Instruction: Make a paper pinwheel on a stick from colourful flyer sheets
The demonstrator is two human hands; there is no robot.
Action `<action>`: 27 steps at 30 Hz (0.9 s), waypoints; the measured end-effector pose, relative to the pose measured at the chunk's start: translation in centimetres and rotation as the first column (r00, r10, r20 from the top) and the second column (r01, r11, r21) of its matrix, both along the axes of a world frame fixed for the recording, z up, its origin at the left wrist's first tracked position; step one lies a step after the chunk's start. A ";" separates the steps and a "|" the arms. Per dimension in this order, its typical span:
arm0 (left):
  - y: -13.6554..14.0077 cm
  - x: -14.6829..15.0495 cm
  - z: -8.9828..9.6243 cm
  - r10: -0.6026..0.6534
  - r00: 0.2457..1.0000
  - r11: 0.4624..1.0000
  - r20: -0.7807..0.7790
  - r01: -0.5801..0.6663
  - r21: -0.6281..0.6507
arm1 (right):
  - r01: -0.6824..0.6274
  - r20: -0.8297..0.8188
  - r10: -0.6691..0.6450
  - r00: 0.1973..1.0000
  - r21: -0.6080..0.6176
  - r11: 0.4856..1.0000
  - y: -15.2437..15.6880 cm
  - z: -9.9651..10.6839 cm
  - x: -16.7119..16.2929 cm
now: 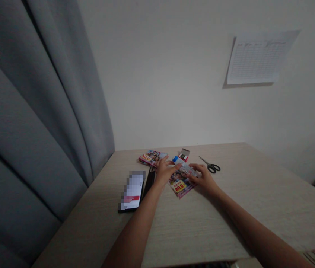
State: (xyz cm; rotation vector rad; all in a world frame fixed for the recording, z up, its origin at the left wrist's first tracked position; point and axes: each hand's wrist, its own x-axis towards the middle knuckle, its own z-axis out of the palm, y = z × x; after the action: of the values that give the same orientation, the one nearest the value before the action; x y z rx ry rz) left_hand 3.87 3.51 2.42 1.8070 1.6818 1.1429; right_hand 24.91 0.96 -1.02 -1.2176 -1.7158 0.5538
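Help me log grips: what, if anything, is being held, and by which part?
A clear bottle: the left hand has it near the blue cap, the right hand at its opposite end.

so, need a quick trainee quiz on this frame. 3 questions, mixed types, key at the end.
1. Multiple choice: between the left hand and the right hand is a clear bottle. What colour is its cap? a) red b) blue c) green
2. True or false: in the picture, the scissors lie to the left of the left hand.
3. Fill in: the phone lies nearer to the person's ____ hand.

Key: 1. b, blue. 2. False; they lie to its right. 3. left.
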 end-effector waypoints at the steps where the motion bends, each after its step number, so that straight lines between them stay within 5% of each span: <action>1: -0.1 -0.1 0.1 -0.009 1.000 1.000 -0.002 0.009 -0.017 | -0.001 -0.014 0.001 1.000 -0.006 1.000 0.1 -0.1 0.1; 7: -0.7 -1.4 0.9 -0.003 0.954 0.999 -0.298 -0.011 -0.048 | 0.043 -0.111 -0.047 0.993 -0.035 0.998 0.6 0.4 1.4; 13: -1.1 -2.9 1.3 -0.212 0.829 0.977 -0.518 0.185 -0.104 | -0.009 -0.188 -0.011 0.982 -0.108 0.994 0.4 2.8 2.5; 18: -1.4 -3.1 0.4 -0.266 0.715 0.963 -0.646 0.173 -0.206 | -0.006 -0.195 -0.019 0.981 -0.129 0.992 0.5 3.0 2.7; 27: -1.9 -1.6 -0.7 -0.176 0.653 0.984 -0.736 0.134 -0.116 | 0.023 -0.295 -0.073 0.953 -0.170 0.985 1.1 2.3 2.9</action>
State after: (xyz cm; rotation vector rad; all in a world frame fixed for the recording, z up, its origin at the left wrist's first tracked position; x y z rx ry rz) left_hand 2.25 1.62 1.71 2.5330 1.8583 0.2372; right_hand 27.84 2.06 1.27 -1.2169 -1.4011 0.8212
